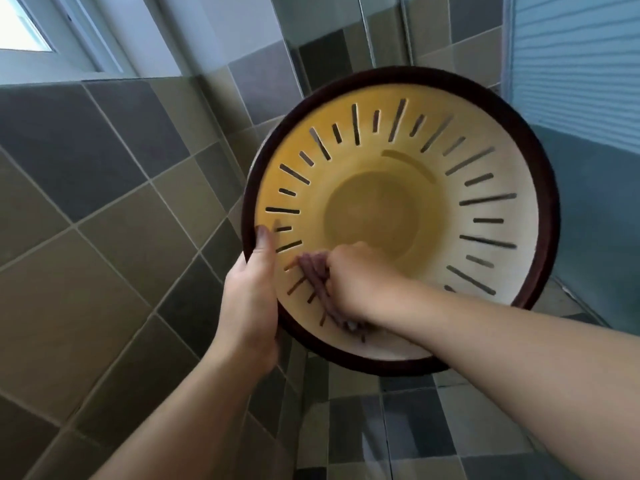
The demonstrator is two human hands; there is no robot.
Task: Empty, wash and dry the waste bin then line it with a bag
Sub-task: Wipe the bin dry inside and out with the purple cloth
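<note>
The waste bin (485, 188), yellow inside with slotted walls and a dark rim, was held up tilted, its opening facing the camera, before a tiled wall (104, 188). The left hand (251, 306) grasped its rim; the right hand (349, 282), inside, clenched a dark cloth (313, 275) against the wall.

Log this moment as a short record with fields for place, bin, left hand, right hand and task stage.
place: tiled bathroom wall, grey and olive tiles
bin: round yellow plastic waste bin with slotted sides and dark brown rim, tipped, opening facing the camera, no bag inside
left hand: grips the rim, thumb inside
right hand: inside the bin, pressing a dark purplish cloth on the inner wall
stage: wiping the inside, unlined
</note>
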